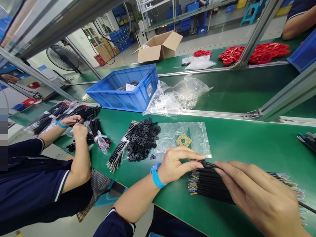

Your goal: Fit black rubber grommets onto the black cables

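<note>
My left hand (179, 163), with a blue wristband, is closed, pinching a small black plastic piece (202, 161) mostly hidden by the fingertips. My right hand (261, 191) grips a thin black cable (211, 164) between thumb and fingers, its near end meeting the piece. The cable's tail (307, 207) seems to stick out past the right hand. Below both hands lies a row of black cables (214, 186) with stripped, coloured wire ends. A heap of small black plastic pieces (143, 140) lies left of my left hand, beside a tied cable bundle (120, 148).
A clear zip bag (165, 135) with a yellowish sponge (183, 140) lies behind my left hand. Beyond stand a blue crate (118, 100) and crumpled plastic bags (182, 93). A co-worker's hands (80, 128) work at the left. A metal post (283, 92) rises at the right.
</note>
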`<state>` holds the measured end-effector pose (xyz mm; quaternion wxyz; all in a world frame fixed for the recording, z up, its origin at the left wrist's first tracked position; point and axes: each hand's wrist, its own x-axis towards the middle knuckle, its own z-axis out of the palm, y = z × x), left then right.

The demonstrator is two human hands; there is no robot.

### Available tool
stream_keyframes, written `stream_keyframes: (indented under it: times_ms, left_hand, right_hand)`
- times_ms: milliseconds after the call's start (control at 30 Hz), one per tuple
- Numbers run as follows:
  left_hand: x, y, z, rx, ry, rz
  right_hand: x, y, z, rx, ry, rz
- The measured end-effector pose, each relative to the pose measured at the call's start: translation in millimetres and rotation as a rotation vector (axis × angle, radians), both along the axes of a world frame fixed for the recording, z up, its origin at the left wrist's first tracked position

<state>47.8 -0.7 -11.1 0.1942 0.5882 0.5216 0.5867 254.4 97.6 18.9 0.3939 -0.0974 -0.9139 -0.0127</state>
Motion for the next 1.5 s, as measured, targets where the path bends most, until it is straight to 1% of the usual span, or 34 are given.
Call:
stream_keyframes:
  times_ms: [67, 133, 367, 600, 733, 933, 1033, 1100, 1133, 1167, 1200, 1233, 1267, 1333, 1367, 1400, 1467, 1500]
  left_hand:
    - [-0.6, 0.5, 0.5, 0.071, 0.086, -0.007]
    - [-0.9, 0.8, -0.2, 0.102, 0.128, -0.015]
    - [-0.7, -0.5, -4.5, 0.079, 0.144, -0.047]
    - [0.7, 0.3, -3.2, 0.105, 0.135, -0.093]
    - [1.2, 1.0, -3.0, 0.108, 0.124, -0.11]
    - [1.2, -0.4, -4.5, 0.022, 0.104, -0.122]
    - [-1.6, -1.4, 0.2, 0.006, 0.1, -0.149]
    - [-8.2, -3.5, 6.8, 0.004, 0.082, -0.167]
    - [-13.4, -5.3, 10.6, 0.013, 0.057, -0.153]
    - [-20.2, -7.7, 14.3, 0.031, 0.027, -0.112]
    - [-28.3, -10.5, 17.5, 0.049, 0.002, -0.035]
    - [-37.7, -13.5, 19.9, 0.055, -0.009, 0.08]
    - [-47.9, -16.5, 21.4, 0.048, 0.003, 0.223]
    - [-69.7, -22.2, 21.2, -0.018, 0.097, 0.529]
    - [-80.5, -24.6, 19.8, -0.069, 0.168, 0.658]
    - [-90.6, -26.6, 18.1, -0.127, 0.246, 0.755]
    - [-106.9, -29.2, 14.5, -0.267, 0.408, 0.866]
    - [-112.4, -29.6, 13.2, -0.353, 0.483, 0.887]
  right_hand:
    - [0.0, 0.9, -2.4, -0.04, -0.02, -0.003]
    - [0.4, 1.2, -5.4, -0.094, -0.039, -0.001]
    - [-2.6, -1.1, -10.5, -0.257, -0.049, 0.065]
    - [-7.2, -1.2, -9.2, -0.35, -0.03, 0.109]
    - [-9.0, -1.9, -8.4, -0.369, -0.013, 0.123]
    - [-10.6, -0.7, -6.1, -0.352, -0.018, 0.139]
    - [-6.9, 1.1, -6.2, -0.318, -0.035, 0.133]
    - [-3.4, 1.0, -5.2, -0.284, -0.053, 0.128]
    - [-1.7, 0.3, -4.1, -0.269, -0.057, 0.123]
    - [-0.3, -0.5, -2.5, -0.257, -0.059, 0.119]
    - [0.7, -1.3, -0.7, -0.249, -0.055, 0.116]
    - [1.3, -1.3, 1.0, -0.244, -0.054, 0.112]
    - [1.4, 0.0, 2.3, -0.237, -0.052, 0.108]
    - [0.2, 9.7, 1.4, -0.192, -0.057, 0.084]
    - [-1.3, 19.3, -1.7, -0.144, -0.07, 0.069]
    - [-3.6, 32.4, -7.1, -0.092, -0.089, 0.051]
    - [-11.2, 67.4, -24.1, 0.041, -0.155, 0.048]
    - [-15.9, 87.5, -34.7, 0.043, -0.157, 0.058]
